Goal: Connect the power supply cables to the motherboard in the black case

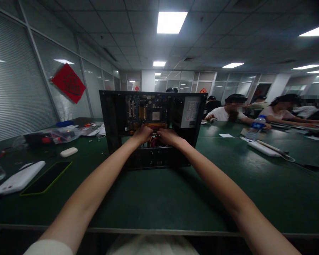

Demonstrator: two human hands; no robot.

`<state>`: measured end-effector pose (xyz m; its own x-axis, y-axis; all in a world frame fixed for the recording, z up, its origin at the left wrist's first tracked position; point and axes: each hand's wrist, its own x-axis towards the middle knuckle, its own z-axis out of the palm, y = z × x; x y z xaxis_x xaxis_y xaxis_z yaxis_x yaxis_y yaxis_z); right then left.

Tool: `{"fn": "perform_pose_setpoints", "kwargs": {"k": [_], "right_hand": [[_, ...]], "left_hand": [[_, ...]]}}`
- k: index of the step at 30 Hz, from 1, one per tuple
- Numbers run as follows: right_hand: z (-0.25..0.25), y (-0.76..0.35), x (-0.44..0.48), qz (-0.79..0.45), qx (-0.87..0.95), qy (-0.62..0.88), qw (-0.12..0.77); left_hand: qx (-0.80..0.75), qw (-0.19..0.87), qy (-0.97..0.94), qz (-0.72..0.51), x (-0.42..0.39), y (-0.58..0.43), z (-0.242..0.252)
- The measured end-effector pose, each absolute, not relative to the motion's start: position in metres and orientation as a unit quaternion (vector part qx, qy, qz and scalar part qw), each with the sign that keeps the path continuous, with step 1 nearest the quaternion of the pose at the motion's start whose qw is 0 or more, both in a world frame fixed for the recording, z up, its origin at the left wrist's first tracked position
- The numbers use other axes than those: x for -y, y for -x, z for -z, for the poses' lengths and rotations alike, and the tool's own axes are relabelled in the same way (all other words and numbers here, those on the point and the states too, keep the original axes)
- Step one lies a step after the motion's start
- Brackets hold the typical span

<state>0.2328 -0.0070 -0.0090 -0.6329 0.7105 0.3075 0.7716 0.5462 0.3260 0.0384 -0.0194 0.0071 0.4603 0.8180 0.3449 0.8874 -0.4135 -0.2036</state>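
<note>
An open black computer case stands upright on the green table in front of me. Inside it is a motherboard, with a silver power supply at its upper right. My left hand and my right hand both reach into the case at the board's lower edge, by the orange slots. Their fingers are curled closed and nearly meet; whatever they grip is too small and dark to make out. Coloured cables hang just below and between the hands.
To the left lie a black phone-like slab with a green rim, a white device, a white mouse-like object and plastic bags. At right are a water bottle, a white device and several people at work.
</note>
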Motion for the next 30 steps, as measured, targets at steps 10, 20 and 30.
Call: {"fn": "perform_pose_setpoints", "kwargs": {"k": [10, 20, 30], "right_hand": [[0.009, -0.231, 0.004, 0.226, 0.887, 0.394, 0.085], [0.003, -0.228, -0.019, 0.212, 0.915, 0.325, 0.113], [0.010, -0.228, -0.017, 0.181, 0.913, 0.343, 0.126]], "left_hand": [[0.514, 0.174, 0.835, 0.094, 0.017, -0.039, -0.005], [0.526, 0.159, 0.832, 0.082, 0.022, -0.043, -0.006], [0.520, 0.147, 0.835, 0.100, 0.014, -0.041, -0.001]]}}
